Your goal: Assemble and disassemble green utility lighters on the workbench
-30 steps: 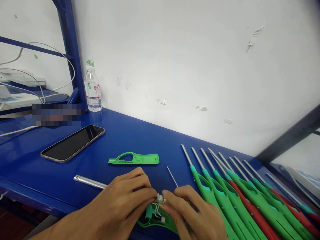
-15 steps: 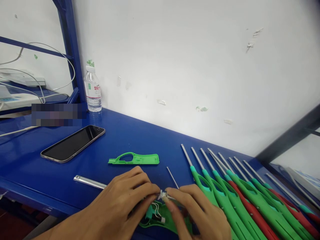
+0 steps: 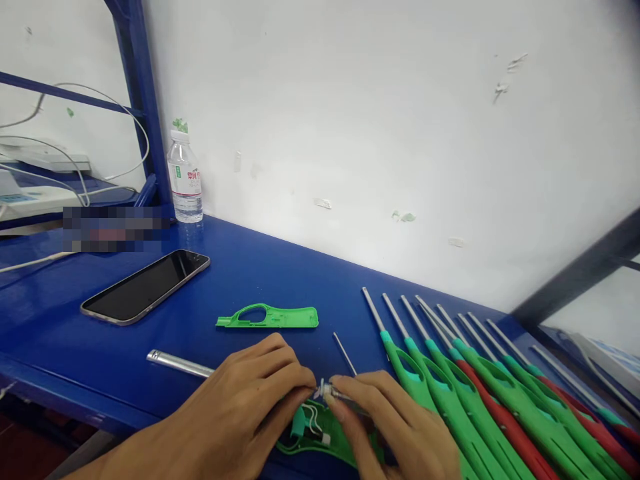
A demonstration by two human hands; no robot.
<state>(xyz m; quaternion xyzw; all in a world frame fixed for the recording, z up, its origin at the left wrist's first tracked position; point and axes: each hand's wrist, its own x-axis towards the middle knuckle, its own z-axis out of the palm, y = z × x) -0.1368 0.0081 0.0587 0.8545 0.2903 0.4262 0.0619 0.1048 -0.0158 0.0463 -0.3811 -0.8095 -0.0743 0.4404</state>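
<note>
My left hand (image 3: 250,400) is closed, thumb and forefinger pinching one end of a small whitish-clear part (image 3: 324,389). The other end of that part is between the thumb and forefinger of my right hand (image 3: 395,420). Below my fingertips lies an open green lighter half-shell (image 3: 337,433), partly covered by both hands; white wires and a teal piece (image 3: 299,423) show inside it. A silver metal tube (image 3: 177,364) extends out to the left from behind my left hand. Beyond the hands rests another green half-shell (image 3: 293,319), its inner side up.
A thin metal rod (image 3: 344,352) lies just beyond my right hand. Several green and red long-nosed lighters (image 3: 470,380) are lined up at the right. A phone (image 3: 145,287) and a water bottle (image 3: 185,177) stand or lie at the left on the blue table (image 3: 240,257).
My left fingertips have shifted slightly left, and more of the small clear part shows between the hands. Otherwise the scene looks the same.
</note>
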